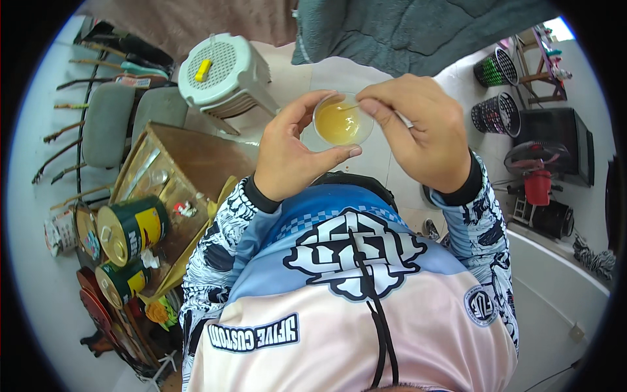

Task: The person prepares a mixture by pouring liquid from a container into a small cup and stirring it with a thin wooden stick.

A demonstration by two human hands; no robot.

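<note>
A clear round cup point(366, 134) with yellowish liquid point(337, 124) in it is held up in front of my body. My left hand point(287, 153) is curled around its left side, thumb along the near side and fingers behind. In my right hand point(428, 127), thumb and forefinger pinch a thin stirrer point(350, 106) over the cup's right rim, its lower end in the liquid. Whether that end is a spoon or a plain stick cannot be made out. The rest of the handle is mostly hidden by my fingers.
A stack of white stools point(225, 68) with a yellow object point(203, 69) on top stands at the far left. Large green cans point(147, 225) sit by a brown cabinet point(196, 150). To the right are black mesh baskets point(486, 117) and a fan point(537, 157). Dark towels point(392, 36) hang ahead.
</note>
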